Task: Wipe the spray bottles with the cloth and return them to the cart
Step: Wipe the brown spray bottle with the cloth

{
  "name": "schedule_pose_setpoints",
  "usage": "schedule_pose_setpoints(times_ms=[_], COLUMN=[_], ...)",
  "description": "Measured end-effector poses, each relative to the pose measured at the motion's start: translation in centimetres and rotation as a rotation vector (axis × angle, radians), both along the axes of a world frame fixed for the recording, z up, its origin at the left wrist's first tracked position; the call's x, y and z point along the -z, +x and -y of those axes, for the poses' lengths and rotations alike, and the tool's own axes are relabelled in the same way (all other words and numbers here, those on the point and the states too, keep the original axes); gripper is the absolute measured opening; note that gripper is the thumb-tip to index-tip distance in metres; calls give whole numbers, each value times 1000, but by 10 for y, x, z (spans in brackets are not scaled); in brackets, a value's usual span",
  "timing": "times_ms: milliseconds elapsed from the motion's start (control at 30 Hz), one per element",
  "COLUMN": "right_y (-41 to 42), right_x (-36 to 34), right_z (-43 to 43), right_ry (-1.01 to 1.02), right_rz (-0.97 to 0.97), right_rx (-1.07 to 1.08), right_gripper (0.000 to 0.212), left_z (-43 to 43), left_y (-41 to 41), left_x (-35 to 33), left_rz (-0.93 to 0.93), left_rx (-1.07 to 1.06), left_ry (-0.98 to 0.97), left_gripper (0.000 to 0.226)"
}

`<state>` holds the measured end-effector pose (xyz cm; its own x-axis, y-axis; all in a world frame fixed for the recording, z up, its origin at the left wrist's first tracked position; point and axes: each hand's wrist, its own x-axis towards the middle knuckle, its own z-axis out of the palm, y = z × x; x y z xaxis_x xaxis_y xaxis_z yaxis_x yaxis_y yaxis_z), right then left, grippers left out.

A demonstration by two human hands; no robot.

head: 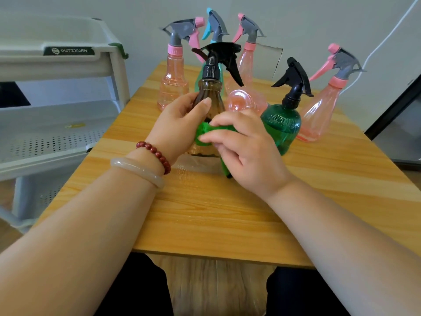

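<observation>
My left hand (180, 124) grips a brown spray bottle (210, 96) with a black trigger head, held upright just above the wooden table (205, 213). My right hand (246, 147) pinches a green cloth (205, 131) against the bottle's lower body. A green bottle (282, 124) with a black head stands right beside my right hand. Behind stand several pink bottles, one at the left (173, 85), one at the far right (319, 112), and a teal bottle (215, 28) mostly hidden by the brown one. A pink bottle (246, 101) lies on its side.
A white tiered cart (57, 124) with perforated shelves stands left of the table. A clear plastic piece (268, 60) stands at the table's back. A white cable (387, 35) hangs on the wall to the right, beside a dark-framed panel (391, 110).
</observation>
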<state>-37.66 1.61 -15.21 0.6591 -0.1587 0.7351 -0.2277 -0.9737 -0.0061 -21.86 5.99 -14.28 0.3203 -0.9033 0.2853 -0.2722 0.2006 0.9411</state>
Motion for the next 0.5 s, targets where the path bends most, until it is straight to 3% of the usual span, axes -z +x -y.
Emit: schedule_pose_setpoints(times_ms=[267,367,500], right_y=[-2,2,0], right_x=[2,-6,9], right_z=[-2,1,-7], right_ry=[-26,4,-31], right_rz=[-94,-49,-84], right_rx=[-36,-9,-22], right_gripper=[24,21,22], left_z=[-1,-1,-2], left_y=[-2,0,-2], left_x=[-2,-2,-1], left_rz=[-16,-18,-13], left_rx=[-3,-4,-16], left_ry=[-8,0,7], left_gripper=[30,37,25])
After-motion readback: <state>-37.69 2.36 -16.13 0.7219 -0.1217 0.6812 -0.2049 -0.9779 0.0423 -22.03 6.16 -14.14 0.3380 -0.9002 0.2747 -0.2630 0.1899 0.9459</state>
